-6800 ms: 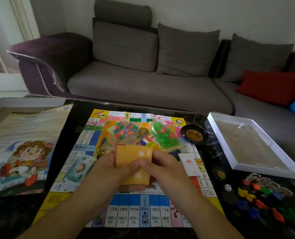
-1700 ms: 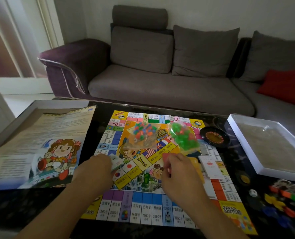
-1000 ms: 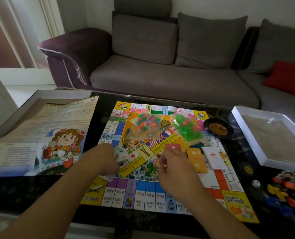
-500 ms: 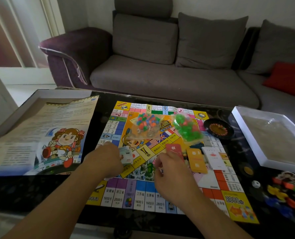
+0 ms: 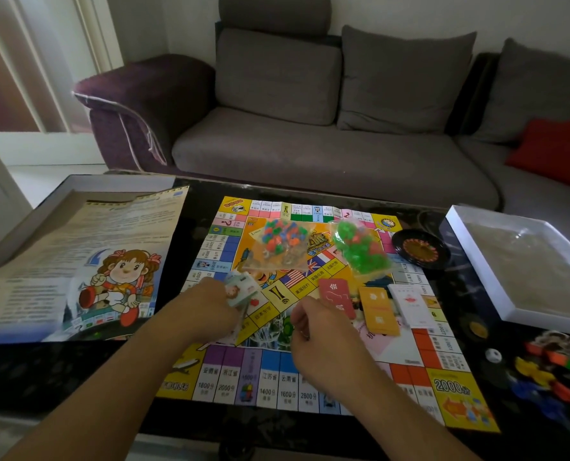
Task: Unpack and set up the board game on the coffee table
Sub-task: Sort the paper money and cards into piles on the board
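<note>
1. Left hand (image 5: 210,311) fingers grip the paper money wad (image 5: 242,289) over the board (image 5: 310,311) on the counter.
2. Right hand (image 5: 323,341) pinches the red card deck (image 5: 336,296).
3. Both probably light and slippery, so squeeze the long edges.

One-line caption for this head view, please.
Left hand grips play money, right hand holds red cards over the game board.

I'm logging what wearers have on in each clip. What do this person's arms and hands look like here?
Both forearms are bare right to the frame's bottom edge, no sleeves showing. No watch, bracelet or glove is visible on the left hand or right hand; rings cannot be ruled out.
</note>
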### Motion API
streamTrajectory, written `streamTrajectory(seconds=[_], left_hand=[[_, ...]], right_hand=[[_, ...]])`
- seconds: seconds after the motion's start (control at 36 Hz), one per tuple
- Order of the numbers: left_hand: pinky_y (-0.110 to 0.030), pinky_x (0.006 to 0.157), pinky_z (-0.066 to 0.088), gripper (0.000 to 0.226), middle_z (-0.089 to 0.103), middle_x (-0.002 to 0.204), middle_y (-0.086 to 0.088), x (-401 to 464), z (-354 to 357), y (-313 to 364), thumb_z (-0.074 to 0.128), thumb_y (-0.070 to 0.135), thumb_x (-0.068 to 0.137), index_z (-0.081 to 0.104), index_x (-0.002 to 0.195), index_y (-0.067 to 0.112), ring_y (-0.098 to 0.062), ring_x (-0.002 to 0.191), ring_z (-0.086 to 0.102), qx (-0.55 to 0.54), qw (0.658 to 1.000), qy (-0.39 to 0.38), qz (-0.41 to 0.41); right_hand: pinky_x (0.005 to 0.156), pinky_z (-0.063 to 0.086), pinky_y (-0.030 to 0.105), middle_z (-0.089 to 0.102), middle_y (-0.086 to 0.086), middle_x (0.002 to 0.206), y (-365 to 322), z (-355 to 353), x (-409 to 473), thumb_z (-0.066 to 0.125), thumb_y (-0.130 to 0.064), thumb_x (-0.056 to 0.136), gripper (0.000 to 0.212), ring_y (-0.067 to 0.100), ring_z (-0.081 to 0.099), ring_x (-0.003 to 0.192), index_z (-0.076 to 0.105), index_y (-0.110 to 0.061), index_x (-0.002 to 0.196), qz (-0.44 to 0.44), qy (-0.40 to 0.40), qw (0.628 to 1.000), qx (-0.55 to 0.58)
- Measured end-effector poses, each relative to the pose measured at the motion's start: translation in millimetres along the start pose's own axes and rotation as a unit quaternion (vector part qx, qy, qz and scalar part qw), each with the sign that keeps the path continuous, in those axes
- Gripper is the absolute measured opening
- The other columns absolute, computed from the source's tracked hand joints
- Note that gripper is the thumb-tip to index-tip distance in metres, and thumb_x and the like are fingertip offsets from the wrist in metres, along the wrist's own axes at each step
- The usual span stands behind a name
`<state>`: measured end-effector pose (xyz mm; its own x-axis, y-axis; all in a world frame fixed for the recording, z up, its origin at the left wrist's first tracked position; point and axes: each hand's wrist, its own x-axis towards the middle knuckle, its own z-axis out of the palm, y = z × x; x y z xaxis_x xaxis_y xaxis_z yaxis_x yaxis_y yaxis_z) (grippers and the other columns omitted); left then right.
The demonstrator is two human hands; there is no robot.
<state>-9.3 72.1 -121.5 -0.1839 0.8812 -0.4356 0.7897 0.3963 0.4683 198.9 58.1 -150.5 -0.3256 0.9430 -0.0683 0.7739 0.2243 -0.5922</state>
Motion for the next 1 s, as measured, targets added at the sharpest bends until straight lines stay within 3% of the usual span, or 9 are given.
streamTrajectory(seconds=[0.11, 0.28, 0.5, 0.58, 0.75, 0.81, 0.89, 0.94, 1.0], left_hand=[[-0.028, 0.054, 0.054, 0.021, 0.059, 0.091, -0.011, -1, -14, -1, 0.064, 0.021, 0.1, 0.051, 0.108, 0.007, -0.021, 0.073, 0.064, -0.073, 0.997, 0.018, -0.024], [-0.032, 0.058, 0.052, 0.019, 0.057, 0.093, -0.014, -12, -28, -6, 0.068, 0.01, 0.094, 0.055, 0.106, 0.002, -0.027, 0.079, 0.062, -0.143, 0.988, 0.017, -0.046], [-0.036, 0.065, 0.06, 0.034, 0.065, 0.105, -0.017, -8, -33, -10, 0.074, 0.018, 0.093, 0.056, 0.119, 0.005, -0.029, 0.092, 0.069, -0.23, 0.972, 0.018, -0.053], [-0.037, 0.068, 0.061, 0.027, 0.065, 0.107, -0.015, -6, -37, -9, 0.075, 0.02, 0.092, 0.054, 0.108, 0.013, -0.028, 0.093, 0.069, -0.256, 0.965, 0.026, -0.046], [-0.036, 0.063, 0.058, 0.028, 0.066, 0.111, -0.016, -8, -42, -8, 0.074, 0.018, 0.092, 0.052, 0.108, 0.013, -0.031, 0.097, 0.069, -0.285, 0.957, 0.04, -0.041], [-0.038, 0.067, 0.06, 0.031, 0.065, 0.111, -0.017, -7, -42, -10, 0.075, 0.017, 0.092, 0.052, 0.112, 0.012, -0.031, 0.098, 0.069, -0.294, 0.954, 0.038, -0.043], [-0.041, 0.071, 0.063, 0.031, 0.067, 0.111, -0.019, -5, -42, -13, 0.076, 0.017, 0.091, 0.054, 0.113, 0.011, -0.032, 0.098, 0.07, -0.308, 0.95, 0.025, -0.036], [-0.04, 0.071, 0.063, 0.024, 0.07, 0.109, -0.02, -6, -43, -13, 0.075, 0.016, 0.092, 0.059, 0.109, 0.009, -0.033, 0.096, 0.071, -0.32, 0.947, 0.008, -0.021], [-0.043, 0.077, 0.065, 0.027, 0.076, 0.106, -0.018, -7, -40, -11, 0.076, 0.019, 0.092, 0.065, 0.114, 0.008, -0.032, 0.094, 0.076, -0.33, 0.944, -0.028, 0.004]], right_hand=[[0.094, 0.051, 0.03, 0.052, -0.008, 0.117, -4, 4, 3, 0.061, -0.018, 0.102, 0.019, 0.011, 0.051, 0.109, 0.055, -0.022, 0.119, -0.017, 0.0, 1.0, -0.018], [0.119, 0.034, 0.039, 0.036, -0.001, 0.153, -27, 23, 32, 0.07, -0.043, 0.098, 0.072, 0.022, 0.028, 0.143, 0.035, -0.017, 0.155, -0.077, -0.061, 0.994, -0.043], [0.112, 0.036, 0.047, 0.039, 0.004, 0.145, -47, 47, 64, 0.085, -0.046, 0.082, 0.091, 0.031, 0.033, 0.134, 0.037, -0.019, 0.153, -0.082, -0.078, 0.989, -0.09], [0.109, 0.038, 0.045, 0.037, 0.006, 0.142, -52, 46, 69, 0.089, -0.046, 0.076, 0.095, 0.03, 0.033, 0.133, 0.039, -0.019, 0.151, -0.056, -0.097, 0.989, -0.093], [0.107, 0.037, 0.044, 0.039, 0.008, 0.138, -61, 43, 74, 0.091, -0.042, 0.072, 0.078, 0.031, 0.034, 0.13, 0.049, -0.017, 0.133, -0.021, -0.132, 0.986, -0.097], [0.1, 0.041, 0.043, 0.047, 0.009, 0.131, -62, 43, 74, 0.084, -0.032, 0.08, 0.055, 0.032, 0.042, 0.126, 0.052, -0.015, 0.121, -0.021, -0.121, 0.987, -0.1], [0.077, 0.052, 0.034, 0.062, 0.007, 0.107, -57, 36, 68, 0.061, -0.01, 0.096, 0.015, 0.026, 0.062, 0.098, 0.055, -0.012, 0.11, -0.025, -0.089, 0.996, -0.011], [0.061, 0.048, 0.022, 0.06, -0.001, 0.095, -53, 21, 61, 0.056, -0.007, 0.1, 0.008, 0.014, 0.06, 0.079, 0.056, -0.014, 0.105, -0.006, -0.068, 0.995, 0.07], [0.058, 0.049, 0.028, 0.065, 0.003, 0.088, -45, 2, 53, 0.06, -0.013, 0.101, 0.004, 0.019, 0.063, 0.072, 0.062, -0.016, 0.098, 0.015, -0.043, 0.991, 0.123]])
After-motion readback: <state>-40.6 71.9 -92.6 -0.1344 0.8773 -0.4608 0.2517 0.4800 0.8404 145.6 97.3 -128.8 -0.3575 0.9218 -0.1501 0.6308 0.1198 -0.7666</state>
